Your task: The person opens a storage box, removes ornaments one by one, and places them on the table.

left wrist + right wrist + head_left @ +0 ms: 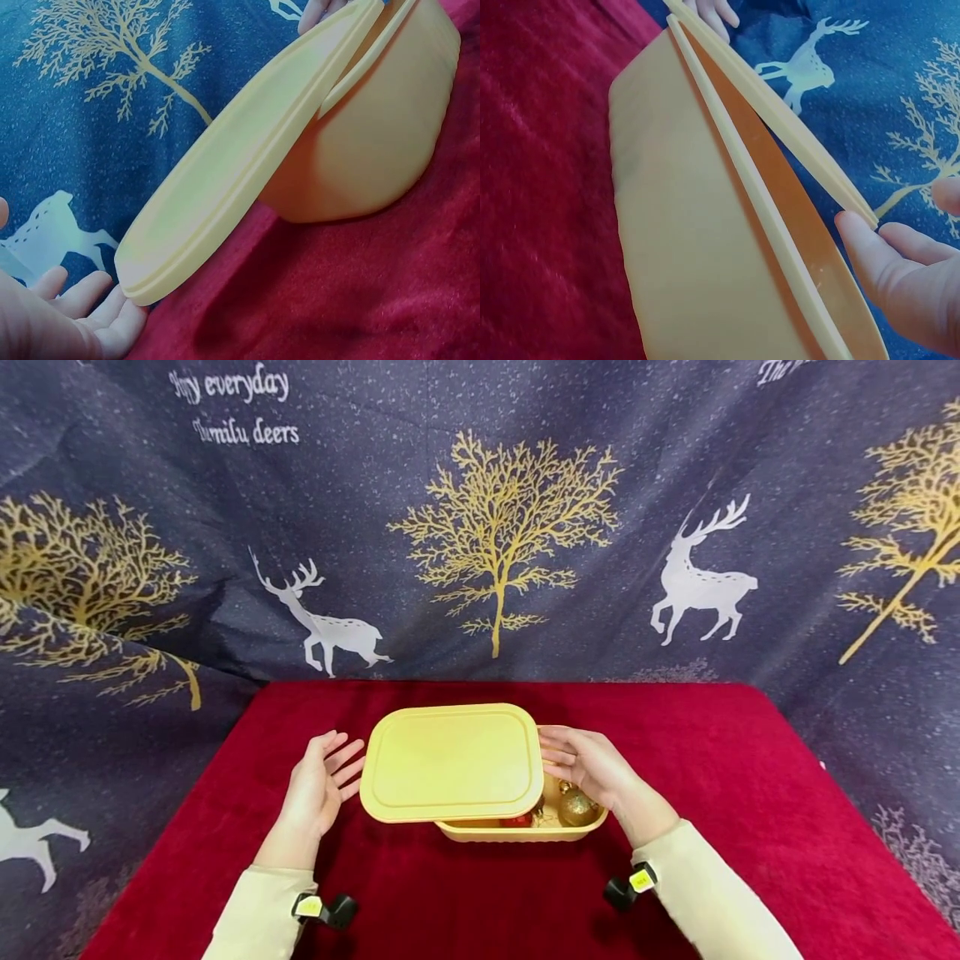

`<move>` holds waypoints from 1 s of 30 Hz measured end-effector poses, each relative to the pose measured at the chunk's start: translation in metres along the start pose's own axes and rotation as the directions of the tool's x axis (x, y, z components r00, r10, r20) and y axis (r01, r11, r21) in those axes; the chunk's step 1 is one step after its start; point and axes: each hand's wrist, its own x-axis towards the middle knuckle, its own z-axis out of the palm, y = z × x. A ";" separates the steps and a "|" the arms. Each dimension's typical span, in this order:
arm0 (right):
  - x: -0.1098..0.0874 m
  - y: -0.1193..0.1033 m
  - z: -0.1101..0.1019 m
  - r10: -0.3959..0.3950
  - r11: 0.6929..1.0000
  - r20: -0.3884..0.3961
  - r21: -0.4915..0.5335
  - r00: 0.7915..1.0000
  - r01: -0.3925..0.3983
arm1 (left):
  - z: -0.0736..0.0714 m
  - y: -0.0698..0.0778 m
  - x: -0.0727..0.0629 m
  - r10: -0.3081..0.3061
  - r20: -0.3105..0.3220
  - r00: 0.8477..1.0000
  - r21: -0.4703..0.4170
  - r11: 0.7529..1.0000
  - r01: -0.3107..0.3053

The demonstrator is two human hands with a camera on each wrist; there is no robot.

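A yellow rectangular lid (453, 764) with rounded corners lies across the left part of a deep yellow box (513, 835), tilted and shifted left of its rim. My left hand (315, 785) is at the lid's left end, fingers spread. In the left wrist view, its fingertips (126, 324) meet the lid's low end. At the other end is my right hand (588, 768), reaching over the box with fingers extended. One fingertip (847, 221) touches the lid's edge in the right wrist view. A glittery gold ball (577, 808) and a red ornament (517, 820) show inside; the lid hides the rest.
The box stands on a red cloth-covered table (712, 760). Behind it hangs a dark blue fabric backdrop (570, 610) printed with white deer and golden trees. Small black cameras (342, 911) are strapped at both wrists.
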 end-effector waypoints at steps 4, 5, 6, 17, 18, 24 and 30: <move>0.001 0.002 0.005 -0.007 1.000 -0.010 0.008 1.000 0.007 | -0.005 0.001 -0.001 0.004 -0.013 1.000 -0.032 0.999 -0.004; 0.002 0.003 0.007 -0.008 1.000 -0.014 0.007 1.000 0.008 | -0.006 0.001 -0.001 0.006 -0.015 1.000 -0.040 0.999 -0.007; 0.002 0.003 0.008 -0.005 1.000 -0.019 0.008 1.000 0.005 | -0.007 0.001 -0.001 0.008 -0.017 1.000 -0.050 0.999 -0.009; 0.007 0.006 0.021 0.017 1.000 -0.045 0.017 0.999 -0.016 | -0.018 0.007 -0.001 -0.001 -0.020 1.000 -0.215 0.977 -0.003; 0.007 0.005 0.022 0.015 1.000 -0.045 0.015 0.999 -0.014 | -0.019 0.008 -0.002 -0.004 -0.017 1.000 -0.236 0.972 0.000; 0.010 0.005 0.032 0.012 1.000 -0.043 0.017 0.999 -0.012 | -0.028 0.012 -0.006 -0.022 -0.015 1.000 -0.345 0.938 0.016; 0.014 0.007 0.043 0.028 0.999 -0.033 0.038 0.999 -0.027 | -0.038 0.012 -0.005 -0.025 -0.017 1.000 -0.396 0.918 0.016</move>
